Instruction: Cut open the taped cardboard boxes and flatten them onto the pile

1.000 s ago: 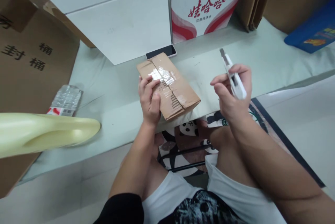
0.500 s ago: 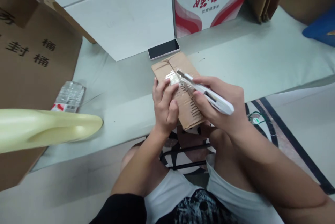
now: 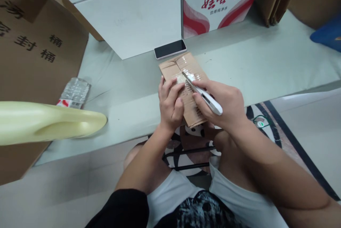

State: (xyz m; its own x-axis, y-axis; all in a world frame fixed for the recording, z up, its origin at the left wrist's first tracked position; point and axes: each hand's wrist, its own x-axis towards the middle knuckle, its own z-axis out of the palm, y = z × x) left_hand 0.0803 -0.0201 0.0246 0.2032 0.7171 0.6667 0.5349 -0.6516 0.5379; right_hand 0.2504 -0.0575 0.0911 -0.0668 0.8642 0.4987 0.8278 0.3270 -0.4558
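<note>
A small brown cardboard box (image 3: 189, 106) with clear tape and printed lines lies at the near edge of the bench. My left hand (image 3: 169, 109) grips its left side, fingers bent over the top face. In my right hand (image 3: 226, 103) is a white utility knife (image 3: 207, 99), held between thumb and fingers. Its blade is out, and the tip meets the taped seam on the box's top. Just behind the box a phone (image 3: 170, 49) lies with its dark screen up.
White cartons (image 3: 133, 21) and a red-and-white water carton (image 3: 221, 11) stand along the back of the pale green bench cover (image 3: 255, 61). To the left are a large brown carton (image 3: 34, 68), a clear plastic bottle (image 3: 76, 91) and a pale yellow curved object (image 3: 53, 121).
The knife has tilted, its handle end shifting left and inward with my right hand. The tip stays near the seam. My left hand keeps its grip; the whole view has shifted slightly.
</note>
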